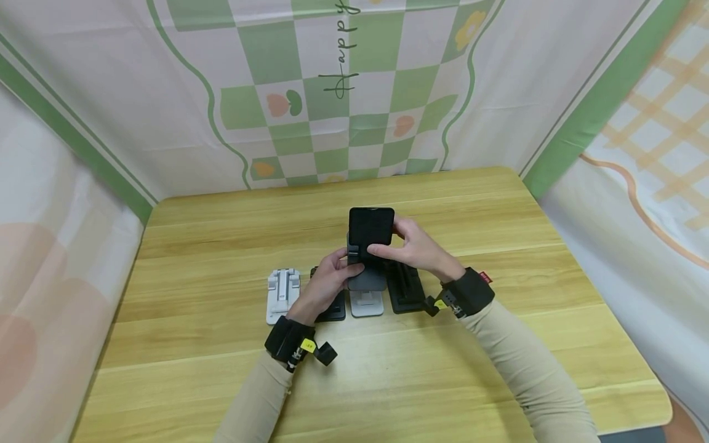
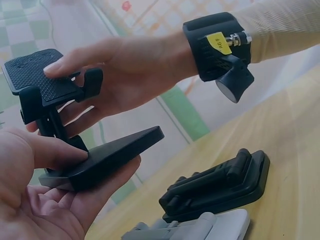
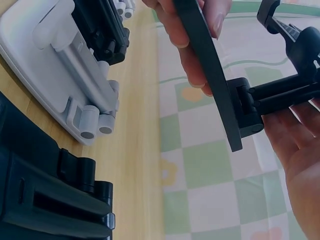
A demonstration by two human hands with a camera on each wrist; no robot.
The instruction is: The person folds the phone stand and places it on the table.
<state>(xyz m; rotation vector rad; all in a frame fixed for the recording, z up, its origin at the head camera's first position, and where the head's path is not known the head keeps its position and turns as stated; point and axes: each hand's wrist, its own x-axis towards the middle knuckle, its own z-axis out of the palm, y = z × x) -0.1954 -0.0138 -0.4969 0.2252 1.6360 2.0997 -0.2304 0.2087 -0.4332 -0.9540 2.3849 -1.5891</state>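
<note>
A black folding phone stand [image 1: 368, 278] is held unfolded above the table. My left hand [image 1: 328, 282] grips its flat base [image 2: 117, 154], thumb on top and fingers underneath, as the left wrist view shows. My right hand [image 1: 416, 247] holds the stand's textured top plate [image 2: 37, 75], the thumb on its face and the other fingers behind. Between base and plate, the hinged arm [image 3: 282, 92] stands out from the base in the right wrist view. Below the hands lie a white folded stand [image 1: 367, 305] and a black folded stand [image 1: 407, 290].
Another white folded stand [image 1: 283, 296] lies at the left end of the row. Beside it, a second black folded stand [image 1: 332, 311] is partly hidden by my left hand. The wooden table [image 1: 210, 246] meets a patterned curtain [image 1: 327, 55] at its back edge.
</note>
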